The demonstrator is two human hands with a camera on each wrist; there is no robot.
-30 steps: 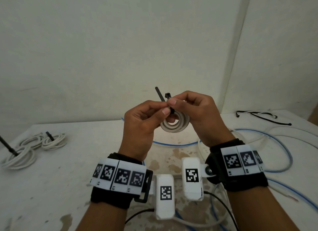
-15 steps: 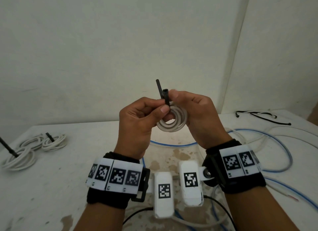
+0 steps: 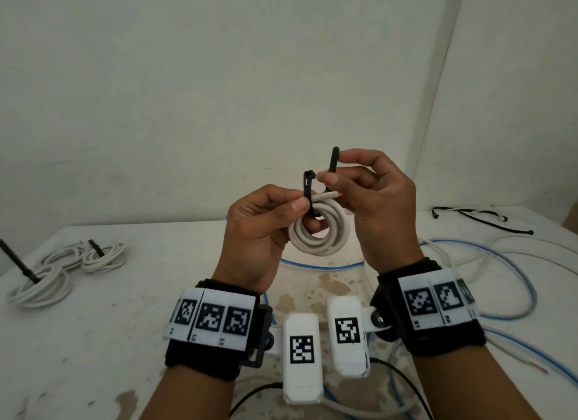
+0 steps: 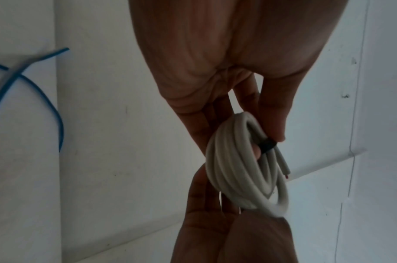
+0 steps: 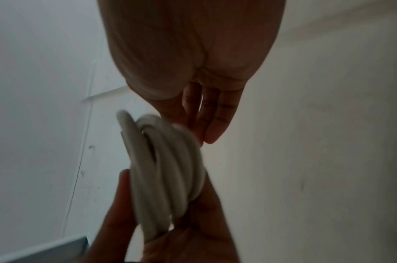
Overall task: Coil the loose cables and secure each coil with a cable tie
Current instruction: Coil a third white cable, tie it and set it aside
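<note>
A small white cable coil hangs in the air between both hands above the table. A black cable tie runs through the coil; its two ends stand up apart. My left hand pinches the coil and the head end of the tie between thumb and forefinger. My right hand pinches the tie's tail with thumb and forefinger. In the left wrist view the coil shows the black tie wrapped round its strands. The right wrist view shows the coil edge-on.
Two tied white coils lie at the table's left, each with a black tie tail sticking up. Loose blue and white cables sprawl over the right side. Black ties lie at the back right. Walls stand close behind.
The hands have drawn apart slightly. The right hand has shifted from the coil to the tie's tail and lifted it; the tie's two ends now stand separated.
</note>
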